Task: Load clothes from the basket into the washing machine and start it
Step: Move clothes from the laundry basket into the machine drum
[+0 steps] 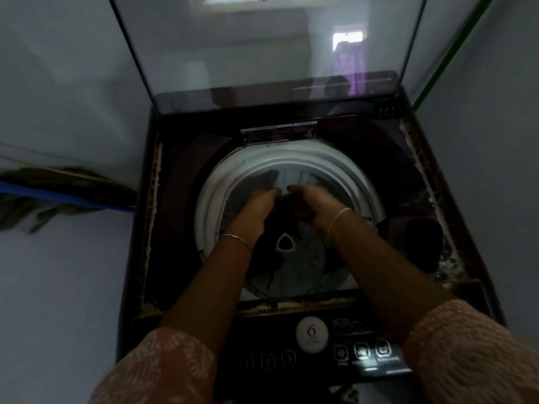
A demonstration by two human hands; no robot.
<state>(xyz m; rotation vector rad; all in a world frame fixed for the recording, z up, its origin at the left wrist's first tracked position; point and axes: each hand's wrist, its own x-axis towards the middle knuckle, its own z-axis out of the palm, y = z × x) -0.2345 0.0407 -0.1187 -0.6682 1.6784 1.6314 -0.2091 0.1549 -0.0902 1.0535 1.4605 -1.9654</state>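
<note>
**Both hands lower a dark garment into the open washer**

The washing machine (175, 199) fills the middle of the view, seen from above. Its glass lid (262, 53) stands upright at the far edge of the top, so the opening is free for loading. The white-rimmed drum (291, 158) sits in the centre of the top. The grey plate (303, 258) at its bottom is mostly bare, so I judge the loading has barely begun.

The dark garment (280, 225) hangs inside the drum opening, bunched at the top and trailing down towards the plate. The left hand (256, 211) and the right hand (315, 205) are close together above the drum's centre. Both have their fingers curled into the bunched cloth. They probably hold it over the middle so it drops clear of the rim.

Pale, plain walls (58, 83) close in on both sides, and the light is dim. A green line (455, 48) slants down the right wall. Left of the machine, olive cloth (58, 176) lies over a blue edge (58, 193). It may be the basket, but blur leaves that unclear.

The control panel (277, 339) runs along the near edge of the top, under the forearms, with a round white sticker (312, 333) on it. Nothing touches the panel, so starting the machine is still to come. A thin bracelet (236, 239) circles the left wrist.
</note>
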